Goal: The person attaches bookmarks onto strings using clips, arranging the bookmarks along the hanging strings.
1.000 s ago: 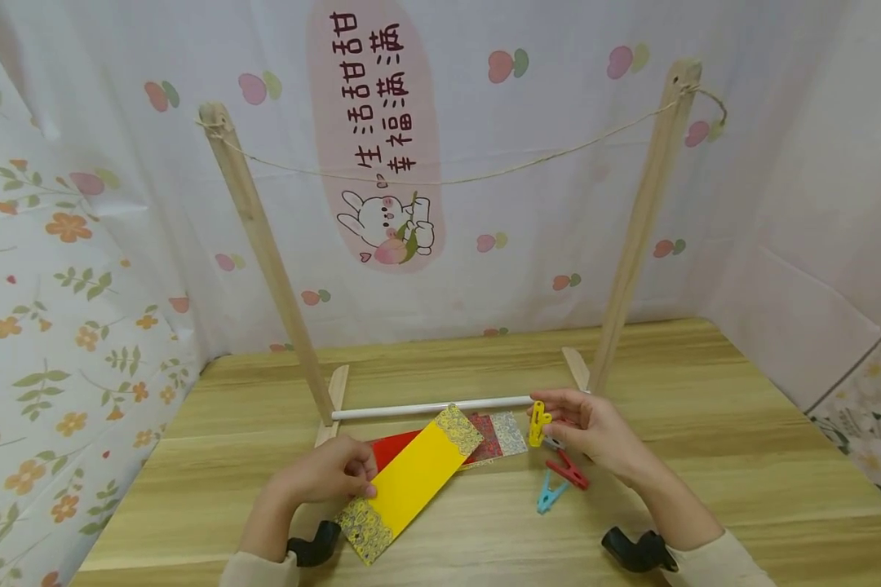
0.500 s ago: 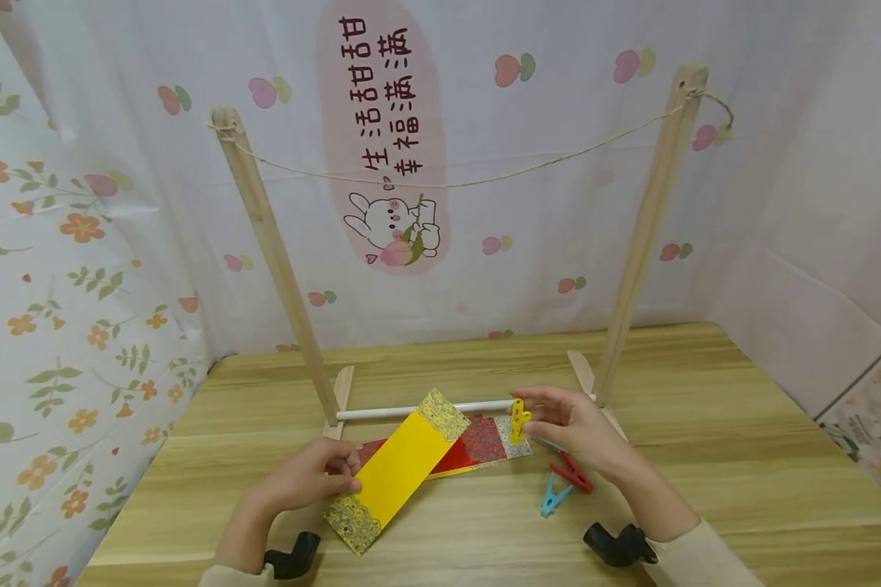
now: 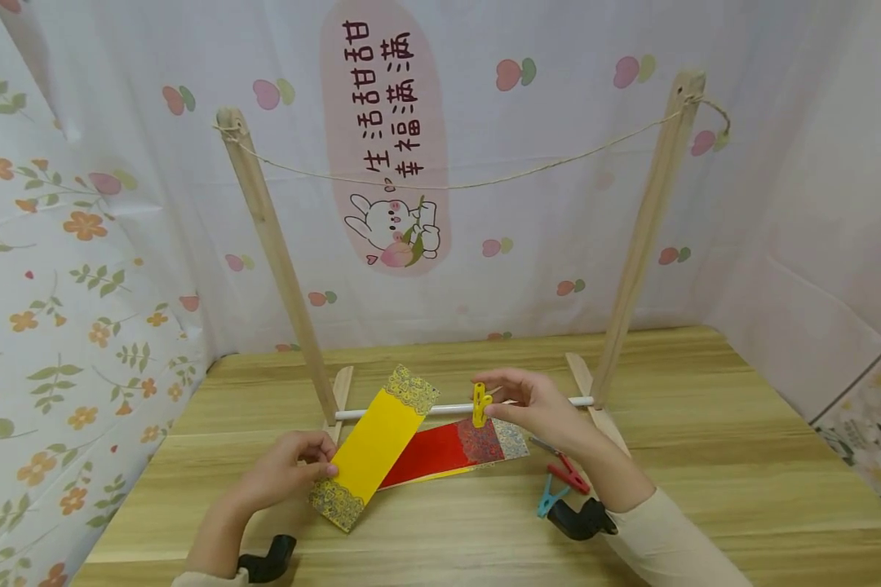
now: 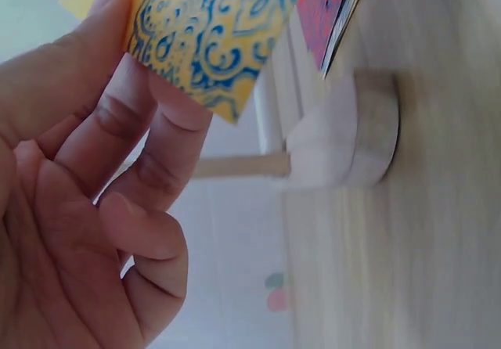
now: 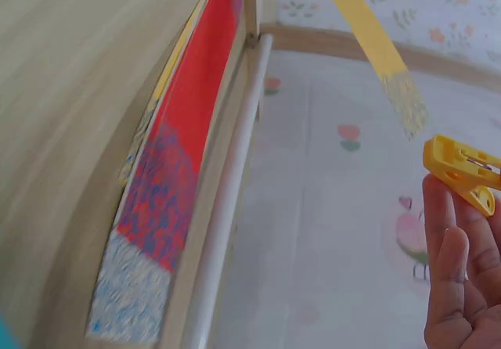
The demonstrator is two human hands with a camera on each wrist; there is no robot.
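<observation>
My left hand (image 3: 279, 473) pinches a yellow paper card (image 3: 378, 444) with blue-patterned ends near its lower left corner. The card is raised off the table and tilted, its far end pointing up and right. In the left wrist view the thumb and fingers pinch the patterned end of that yellow card (image 4: 219, 36). My right hand (image 3: 539, 408) holds a yellow clothespin (image 3: 480, 405) between thumb and fingertips, upright and apart from the card. On the table below, a red card (image 3: 436, 452) lies stacked over other cards, of which a grey-patterned end and a yellow edge show.
Two wooden posts (image 3: 279, 244) carry a sagging string (image 3: 448, 188), and a white rod (image 3: 440, 410) joins their feet. A red clothespin (image 3: 568, 474) and a teal clothespin (image 3: 546, 499) lie at the right. A printed curtain (image 3: 499, 302) hangs behind.
The left hand has moved left and slightly up with the yellow card, uncovering more of the red one. The right hand has carried the yellow clothespin left and slightly up, towards the card.
</observation>
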